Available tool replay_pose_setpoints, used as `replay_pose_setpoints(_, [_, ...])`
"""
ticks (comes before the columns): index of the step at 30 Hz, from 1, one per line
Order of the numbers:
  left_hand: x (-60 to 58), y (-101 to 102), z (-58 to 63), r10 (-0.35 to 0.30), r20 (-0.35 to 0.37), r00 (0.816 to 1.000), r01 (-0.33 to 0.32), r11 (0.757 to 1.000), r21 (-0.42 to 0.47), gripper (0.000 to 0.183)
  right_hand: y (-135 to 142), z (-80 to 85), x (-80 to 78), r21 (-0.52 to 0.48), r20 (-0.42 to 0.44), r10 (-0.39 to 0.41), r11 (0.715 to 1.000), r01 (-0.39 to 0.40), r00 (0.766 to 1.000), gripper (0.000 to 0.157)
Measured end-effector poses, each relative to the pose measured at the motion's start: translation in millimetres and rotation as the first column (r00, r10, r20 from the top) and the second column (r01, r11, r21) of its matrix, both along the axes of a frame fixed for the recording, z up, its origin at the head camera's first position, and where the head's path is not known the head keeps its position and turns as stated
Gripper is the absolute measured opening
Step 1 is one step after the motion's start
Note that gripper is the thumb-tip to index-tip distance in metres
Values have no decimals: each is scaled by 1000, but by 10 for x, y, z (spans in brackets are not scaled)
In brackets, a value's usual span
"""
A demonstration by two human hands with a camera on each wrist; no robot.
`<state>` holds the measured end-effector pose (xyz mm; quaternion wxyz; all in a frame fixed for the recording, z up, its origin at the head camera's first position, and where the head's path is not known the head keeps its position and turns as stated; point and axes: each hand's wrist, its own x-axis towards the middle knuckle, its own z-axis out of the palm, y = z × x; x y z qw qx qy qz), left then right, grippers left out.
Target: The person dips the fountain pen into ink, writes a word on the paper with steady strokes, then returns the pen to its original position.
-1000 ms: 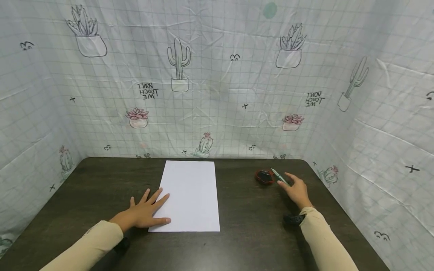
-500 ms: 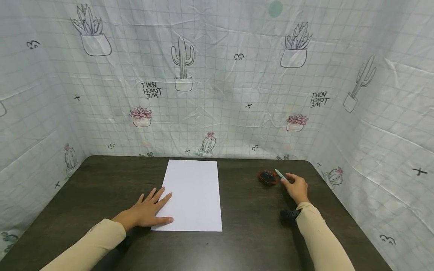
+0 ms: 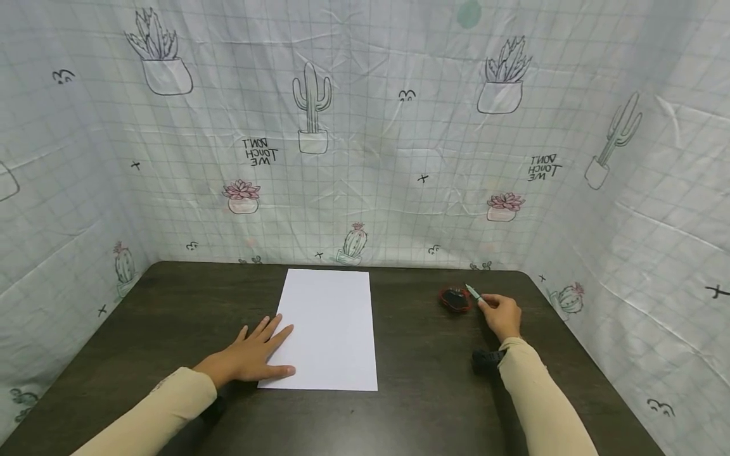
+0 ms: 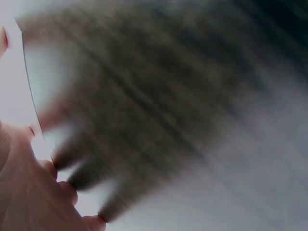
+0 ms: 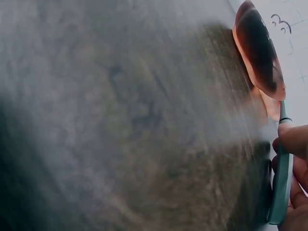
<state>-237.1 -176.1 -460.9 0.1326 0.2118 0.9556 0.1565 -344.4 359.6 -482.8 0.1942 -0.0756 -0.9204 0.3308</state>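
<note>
A white sheet of paper (image 3: 327, 329) lies on the dark table, left of its middle. Across its lower left edge my left hand (image 3: 251, 354) rests flat, fingers spread and thumb on the paper. The left wrist view shows the same hand (image 4: 33, 187) at its lower left. At the right, my right hand (image 3: 502, 315) pinches a green pen (image 3: 473, 292) between thumb and fingers, its tip pointing away and to the left. The right wrist view shows the pen (image 5: 283, 187) up close. Just left of the pen sits a rounded black and red object (image 3: 455, 299) whose kind I cannot tell.
The dark wooden table (image 3: 422, 405) reaches back to a pale cloth (image 3: 388, 209) printed with cacti, which also hangs along both sides. A black band (image 3: 486, 361) sits on the underside of the right wrist.
My right hand has closed its thumb and fingers on the pen, which it was reaching over a second ago. The left hand stays on the paper. The head view has shifted slightly.
</note>
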Motion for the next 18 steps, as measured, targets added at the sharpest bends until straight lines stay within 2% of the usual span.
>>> replay_pose_setpoints(18, [-8, 6, -7, -1, 22, 1000, 2, 1000, -30, 93, 6, 86, 84, 10, -3, 21, 1000, -21, 1000, 25])
